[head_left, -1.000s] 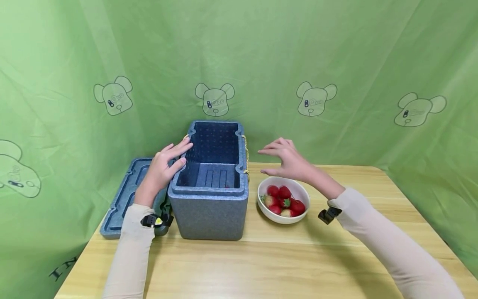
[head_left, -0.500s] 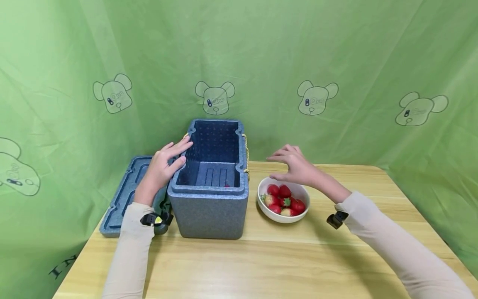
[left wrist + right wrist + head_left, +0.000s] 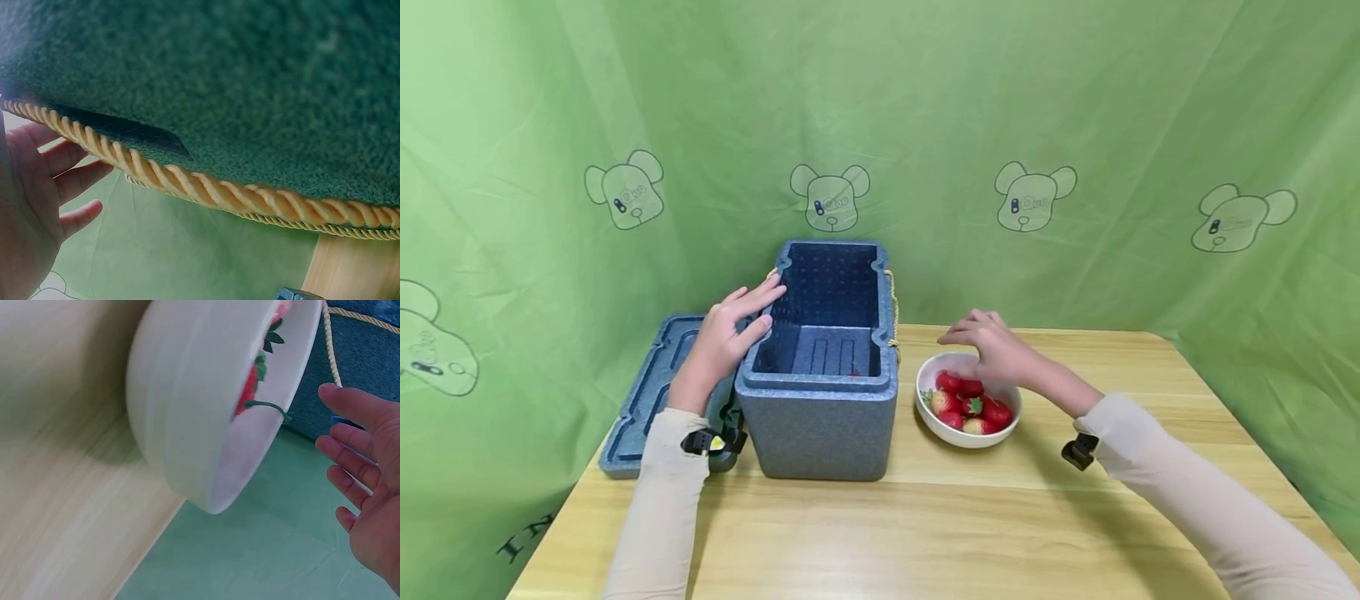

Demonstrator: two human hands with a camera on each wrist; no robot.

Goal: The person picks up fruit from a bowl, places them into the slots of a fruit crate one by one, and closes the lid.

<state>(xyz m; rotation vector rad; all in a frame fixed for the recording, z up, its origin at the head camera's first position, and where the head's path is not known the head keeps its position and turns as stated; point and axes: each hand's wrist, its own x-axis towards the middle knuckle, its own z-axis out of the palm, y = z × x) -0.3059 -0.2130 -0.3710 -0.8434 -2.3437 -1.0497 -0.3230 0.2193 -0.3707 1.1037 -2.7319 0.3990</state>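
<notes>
A blue-grey foam box (image 3: 820, 437) stands with its top uncovered, and a bit of red (image 3: 855, 374) shows at its inner near edge. My left hand (image 3: 722, 337) rests on the box's left rim, fingers spread. In the left wrist view a yellow twisted rope (image 3: 219, 194) runs along the box wall beside that hand. Right of the box is a white bowl (image 3: 931, 421) of strawberries (image 3: 951, 402), red with some paler ones. Over the bowl's far right side hovers my right hand (image 3: 1000, 354), fingers loosely bent and holding nothing; the right wrist view shows it apart from the fruit.
The box's lid (image 3: 643, 400) lies on the wooden table (image 3: 925, 533) to the left, partly behind my left arm. A rope handle (image 3: 894, 312) hangs on the box's right side. Green cloth (image 3: 925, 100) walls off the back and sides.
My right hand has shifted right and down, from beside the box to over the bowl. My left hand stays on the rim.
</notes>
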